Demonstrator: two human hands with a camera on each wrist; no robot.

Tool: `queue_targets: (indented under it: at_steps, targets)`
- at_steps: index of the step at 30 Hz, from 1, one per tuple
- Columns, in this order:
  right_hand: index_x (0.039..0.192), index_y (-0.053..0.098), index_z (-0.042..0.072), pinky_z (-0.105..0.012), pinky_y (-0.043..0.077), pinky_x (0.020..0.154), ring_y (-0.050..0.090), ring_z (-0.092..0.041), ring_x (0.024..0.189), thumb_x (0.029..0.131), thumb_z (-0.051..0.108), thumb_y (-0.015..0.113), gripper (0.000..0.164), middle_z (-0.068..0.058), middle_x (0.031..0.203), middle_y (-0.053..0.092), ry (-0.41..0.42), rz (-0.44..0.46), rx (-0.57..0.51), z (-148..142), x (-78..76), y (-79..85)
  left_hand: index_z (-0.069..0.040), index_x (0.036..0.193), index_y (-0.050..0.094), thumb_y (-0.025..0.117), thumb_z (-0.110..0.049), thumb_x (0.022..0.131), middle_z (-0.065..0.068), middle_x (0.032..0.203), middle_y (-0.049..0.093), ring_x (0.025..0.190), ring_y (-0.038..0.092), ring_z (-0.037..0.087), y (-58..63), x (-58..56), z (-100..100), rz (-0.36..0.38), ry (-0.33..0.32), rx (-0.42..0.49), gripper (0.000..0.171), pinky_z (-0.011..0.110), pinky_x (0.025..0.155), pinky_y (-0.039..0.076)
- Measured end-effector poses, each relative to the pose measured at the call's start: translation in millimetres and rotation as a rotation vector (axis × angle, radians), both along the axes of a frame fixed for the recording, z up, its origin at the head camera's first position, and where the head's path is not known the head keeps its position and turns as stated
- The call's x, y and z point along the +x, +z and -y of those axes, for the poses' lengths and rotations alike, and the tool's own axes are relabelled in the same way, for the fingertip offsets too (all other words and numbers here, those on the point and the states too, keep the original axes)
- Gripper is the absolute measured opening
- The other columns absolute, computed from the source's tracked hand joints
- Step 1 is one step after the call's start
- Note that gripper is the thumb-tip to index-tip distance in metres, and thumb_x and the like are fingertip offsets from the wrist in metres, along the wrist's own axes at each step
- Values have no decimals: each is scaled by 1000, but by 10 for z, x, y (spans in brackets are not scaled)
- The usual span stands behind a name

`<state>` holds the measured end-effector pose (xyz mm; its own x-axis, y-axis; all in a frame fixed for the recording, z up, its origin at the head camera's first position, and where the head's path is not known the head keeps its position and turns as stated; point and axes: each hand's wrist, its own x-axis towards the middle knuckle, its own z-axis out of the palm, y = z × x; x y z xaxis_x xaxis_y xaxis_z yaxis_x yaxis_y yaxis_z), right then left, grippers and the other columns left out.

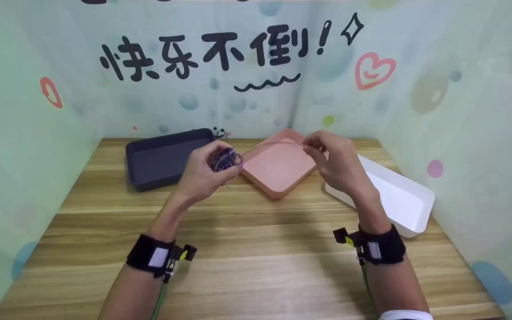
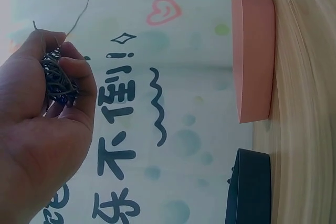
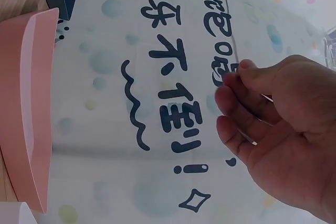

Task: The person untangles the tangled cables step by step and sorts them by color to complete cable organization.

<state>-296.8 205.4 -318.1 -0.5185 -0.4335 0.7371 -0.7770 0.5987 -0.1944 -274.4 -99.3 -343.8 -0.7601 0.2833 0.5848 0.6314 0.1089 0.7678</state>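
Tangled wire bundle (image 1: 226, 161) in the left hand (image 1: 200, 172), one strand (image 2: 86, 7) stretched to the right

Dark, bluish and paler loops are bunched together in the left palm, the fingers and thumb curled around them. From the bundle, the thin strand runs across to the right hand (image 1: 338, 164), which pinches it between thumb and index fingertip, the other fingers loosely bent. Both hands are raised above the wooden table (image 1: 247, 271), well apart.

In the head view, the strand passes across the pink tray (image 1: 278, 175). The dark tray (image 1: 160, 160) lies partly behind the left hand, and the white tray (image 1: 405, 200) partly behind the right hand and forearm. Black bands (image 1: 139, 252) with small cameras circle both wrists. Behind stands a pale backdrop (image 1: 149, 106) printed with black characters and bubbles.
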Motion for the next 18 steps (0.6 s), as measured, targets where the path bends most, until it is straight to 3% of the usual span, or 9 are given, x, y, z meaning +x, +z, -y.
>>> queue_targets:
  at_steps: [6,10,14,18]
  targets:
    - [110,58,19,-28,44,76,55,-8,91,85,26,62,26,8,100,60,55,74,50,194,59,-52,-6,102,58,72,-14,76,6,91,61,72,58,20,-15,15,-34,-2,-19,-8,30,35,53,50]
    - [114,57,15,-27,43,81,53,-10,97,86,23,62,30,5,108,58,184,60,68,424,120,-99,-8,103,57,71,-11,77,9,89,59,63,56,26,-31,33,-71,56,-103,17,30,39,47,49]
    - [109,61,14,-24,45,71,54,-7,87,86,18,61,22,4,99,61,291,62,51,588,171,-160,-5,104,56,71,-7,76,12,89,57,62,56,29,-38,48,-131,89,-192,58,31,42,47,48]
    - [97,65,19,-20,43,57,50,-1,71,86,13,61,13,9,84,59,311,35,-9,648,195,-187,-5,106,55,72,-7,75,15,89,56,65,56,30,-49,67,-181,121,-257,75,36,44,48,49]
